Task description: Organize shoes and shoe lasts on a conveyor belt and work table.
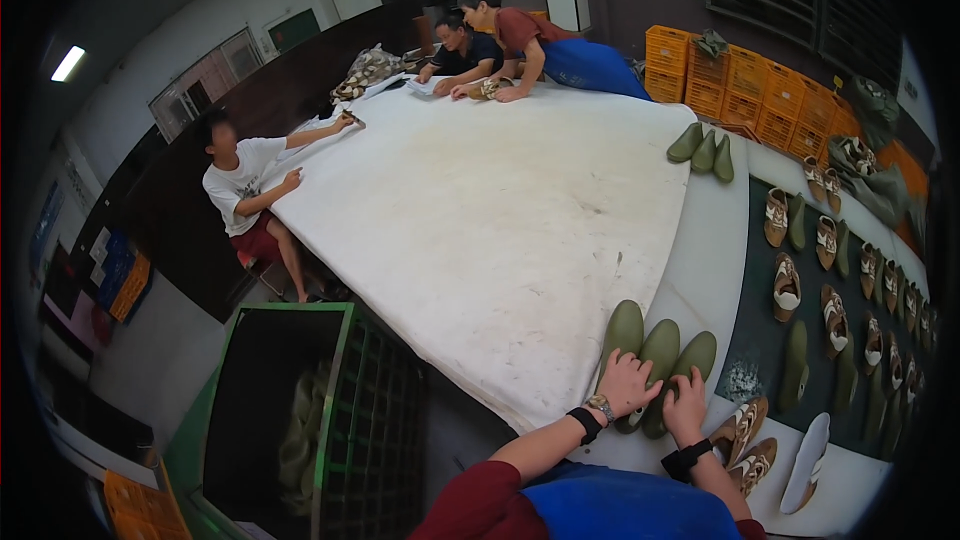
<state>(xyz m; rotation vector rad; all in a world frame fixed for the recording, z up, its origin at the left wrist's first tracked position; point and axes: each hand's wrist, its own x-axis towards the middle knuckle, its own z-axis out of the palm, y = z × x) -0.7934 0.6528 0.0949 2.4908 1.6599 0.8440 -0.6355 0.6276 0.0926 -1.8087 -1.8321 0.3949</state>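
Three olive-green shoe lasts lie side by side at the near right corner of the white-covered table: a left last [624,328], a middle last [661,348] and a right last [696,352]. My left hand [630,382] reaches over the left and middle lasts, its fingers bent onto them. Around the heel part of the right last, my right hand [685,410] curls its fingers. Both palms face down, so the undersides of the lasts are hidden. Beside my right wrist rest two brown-and-white shoes [738,430] and a pale sole-shaped piece [808,462].
More green lasts [704,152] stand at the table's far right corner. Shoes and lasts line a dark mat [765,340] to the right. A green-framed cart [335,410] stands at the left. Three people work along the white table [480,230]; orange crates [745,80] are stacked behind.
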